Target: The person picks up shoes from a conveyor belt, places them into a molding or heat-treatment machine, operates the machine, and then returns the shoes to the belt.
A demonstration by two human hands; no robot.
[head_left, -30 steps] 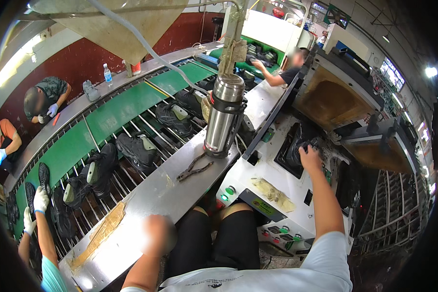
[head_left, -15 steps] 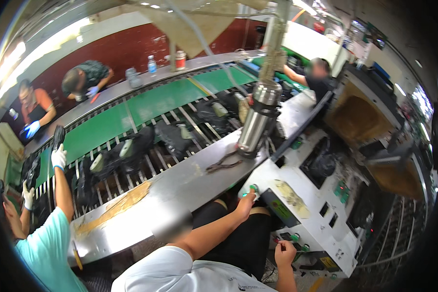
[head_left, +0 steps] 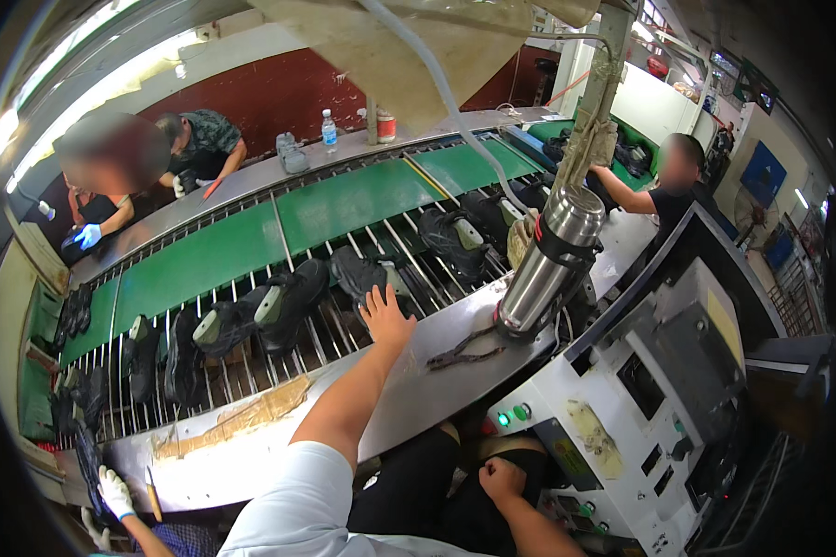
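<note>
My left hand [head_left: 386, 317] reaches over the roller rack with fingers spread, right by a black shoe [head_left: 358, 275] with a pale green piece at its opening. Contact between the two is hard to tell. Beside it lies another black shoe [head_left: 293, 302], also with a pale green piece. My right hand [head_left: 502, 478] is curled closed near my knee, below the white control panel [head_left: 581, 436] with its green buttons; whatever it holds, if anything, is hidden.
A steel thermos [head_left: 553, 265] and pliers [head_left: 464, 351] are on the metal ledge [head_left: 418, 371]. Behind the rollers runs a green belt [head_left: 344, 200]. At lower left, a co-worker's gloved hand [head_left: 115, 492] holds a black shoe. Other people stand across the line and at far right.
My left hand has left the panel's green button and moved up to the shoes. My right hand has drawn from the lower buttons toward my knee. The machine's raised, brown-lined lid now appears lowered.
</note>
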